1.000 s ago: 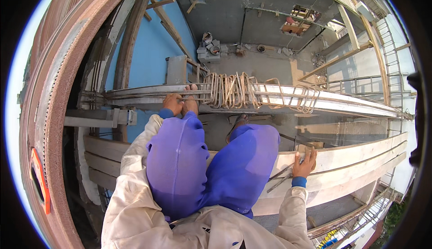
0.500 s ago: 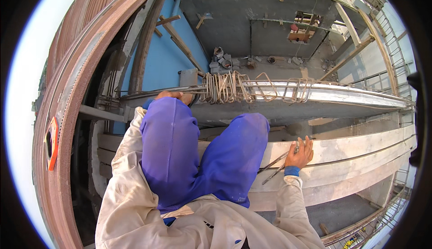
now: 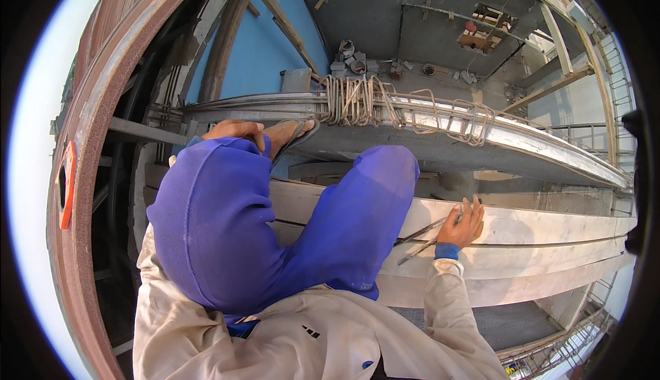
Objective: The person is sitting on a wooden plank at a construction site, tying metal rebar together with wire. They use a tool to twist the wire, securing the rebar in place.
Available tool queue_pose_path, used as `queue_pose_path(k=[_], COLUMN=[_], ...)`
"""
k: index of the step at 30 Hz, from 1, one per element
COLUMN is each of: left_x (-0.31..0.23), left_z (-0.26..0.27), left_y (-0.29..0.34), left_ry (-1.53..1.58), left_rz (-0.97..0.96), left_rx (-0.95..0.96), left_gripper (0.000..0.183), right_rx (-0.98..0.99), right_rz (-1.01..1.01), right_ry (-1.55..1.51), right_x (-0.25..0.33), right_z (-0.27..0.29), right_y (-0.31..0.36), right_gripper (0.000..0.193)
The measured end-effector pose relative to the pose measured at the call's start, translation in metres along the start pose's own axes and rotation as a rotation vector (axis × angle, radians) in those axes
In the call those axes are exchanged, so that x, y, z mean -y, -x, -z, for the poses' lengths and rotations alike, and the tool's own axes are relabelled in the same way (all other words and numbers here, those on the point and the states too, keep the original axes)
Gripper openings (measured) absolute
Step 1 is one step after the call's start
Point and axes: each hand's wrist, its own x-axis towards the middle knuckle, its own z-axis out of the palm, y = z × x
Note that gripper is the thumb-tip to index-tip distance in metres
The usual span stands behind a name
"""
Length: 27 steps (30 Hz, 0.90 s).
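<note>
My right hand (image 3: pixel 463 225) rests on the pale wooden planks (image 3: pixel 529 227) with its fingers stretched forward. Held under its palm and thumb is a dark metal two-handled tool, apparently pincers (image 3: pixel 421 242), with its handles pointing back toward my lap. My left hand (image 3: pixel 236 130) is beyond my left knee, fingers bent downward beside my sandalled foot (image 3: pixel 291 132); whatever they hold is hidden. Just ahead run long steel reinforcing bars (image 3: pixel 254 104) above a concrete beam. A bunch of bent wire-like steel stirrups (image 3: pixel 357 100) hangs around them, with several looser ones (image 3: pixel 447 115) farther right.
A deep room with a grey wall (image 3: pixel 426 33) drops away beyond the beam. Rubble and buckets (image 3: pixel 352 64) lie on its floor. At left stands a reddish corrugated sheet edge (image 3: pixel 103 146) bearing an orange-framed object (image 3: pixel 67 186). Timber props (image 3: pixel 292 29) lean by a blue wall.
My left knee has swung left and a sandalled foot has come into sight beside my left hand. The view has shifted slightly. My right hand stays on the planks with the tool.
</note>
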Motion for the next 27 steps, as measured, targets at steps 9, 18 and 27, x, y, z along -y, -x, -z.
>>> queue_pose_path(k=[9, 18, 27], left_x=[0.032, 0.003, -0.108], left_z=[-0.059, -0.015, 0.074], left_y=[0.062, 0.032, -0.084], left_ry=[-0.183, -0.930, -1.454], left_rz=[-0.042, -0.220, -0.323], left_rx=[0.417, 0.255, -0.110], left_gripper=[0.036, 0.037, 0.033], right_rx=[0.037, 0.030, -0.002], right_rz=[0.061, 0.096, 0.133], right_ry=[0.020, 0.055, 0.033], right_x=[-0.009, -0.010, -0.014], right_z=[-0.005, -0.008, -0.009], right_y=[0.002, -0.001, -0.004], right_gripper=[0.035, 0.034, 0.032])
